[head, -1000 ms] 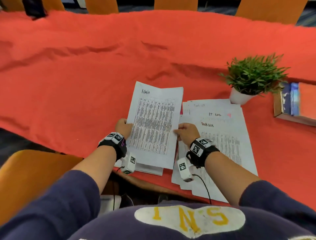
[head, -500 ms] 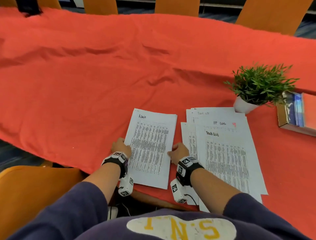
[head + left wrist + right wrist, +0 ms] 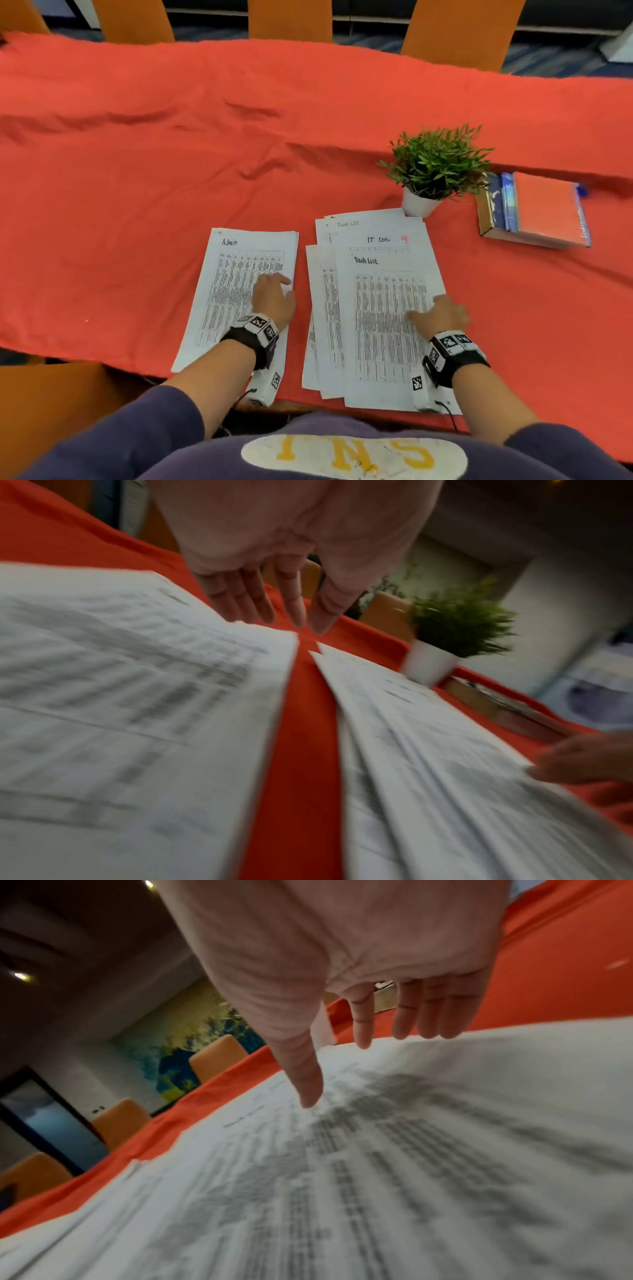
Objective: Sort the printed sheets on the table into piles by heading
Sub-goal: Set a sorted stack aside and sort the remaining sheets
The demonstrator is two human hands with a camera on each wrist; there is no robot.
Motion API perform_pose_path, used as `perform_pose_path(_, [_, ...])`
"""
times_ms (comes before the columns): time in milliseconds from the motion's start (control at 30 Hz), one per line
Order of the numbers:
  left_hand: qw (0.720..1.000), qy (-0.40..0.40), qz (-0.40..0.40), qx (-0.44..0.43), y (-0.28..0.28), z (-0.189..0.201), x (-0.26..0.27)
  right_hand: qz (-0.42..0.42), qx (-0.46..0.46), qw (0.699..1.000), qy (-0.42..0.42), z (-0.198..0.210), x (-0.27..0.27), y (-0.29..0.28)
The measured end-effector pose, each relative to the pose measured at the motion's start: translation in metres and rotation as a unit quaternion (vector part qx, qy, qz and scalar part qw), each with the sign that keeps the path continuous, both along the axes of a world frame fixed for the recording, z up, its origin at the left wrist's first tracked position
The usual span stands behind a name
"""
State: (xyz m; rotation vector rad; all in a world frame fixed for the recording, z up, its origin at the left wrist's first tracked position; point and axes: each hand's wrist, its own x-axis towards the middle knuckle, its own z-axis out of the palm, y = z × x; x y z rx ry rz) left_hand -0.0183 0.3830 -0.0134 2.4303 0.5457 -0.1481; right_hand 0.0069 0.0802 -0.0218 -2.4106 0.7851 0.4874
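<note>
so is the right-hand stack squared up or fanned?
Fanned. The unsorted stack shows offset edges and three staggered headings: Task List, IT Log, Task List. The right hand lies on it.

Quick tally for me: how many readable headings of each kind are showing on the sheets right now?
Admin heading: 1
Task List headings: 2
IT Log heading: 1
Total: 4 readable headings; other sheets in the spread pile have theirs covered.

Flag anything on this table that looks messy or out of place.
The right-hand stack is fanned and askew, and it mixes headings: Task List sheets with an IT Log sheet between them. The Admin pile on the left lies squared. Nothing looks spilled or torn.
</note>
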Motion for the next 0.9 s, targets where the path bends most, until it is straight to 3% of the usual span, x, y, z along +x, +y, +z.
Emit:
perform_pose_path(67, [0.996,0.001,-0.073,-0.044,-0.045,-0.006,-0.005,-0.006,0.014,1.0,0.017,-0.004,-0.008,-0.02])
perform_pose_path(167, [0.987,0.067,-0.121,-0.081,-0.096,-0.018,-0.011,0.031,0.043,0.998,0.013,-0.012,-0.013,-0.034])
perform_pose_path(300, [0.988,0.119,-0.067,-0.077,-0.126,-0.026,-0.009,0.022,0.133,0.991,0.001,-0.01,-0.008,-0.052])
perform_pose_path(567, [0.989,0.138,0.052,-0.016,-0.137,-0.026,0.004,0.064,0.13,0.989,-0.029,0.013,0.007,-0.116])
perform_pose_path(767, [0.982,0.147,0.088,-0.082,-0.145,-0.022,0.012,0.035,0.148,0.983,-0.101,0.034,0.018,-0.183])
perform_pose_path(900, [0.987,0.083,0.088,-0.109,-0.148,-0.013,0.013,0.002,0.167,0.978,-0.121,0.038,0.023,-0.217])
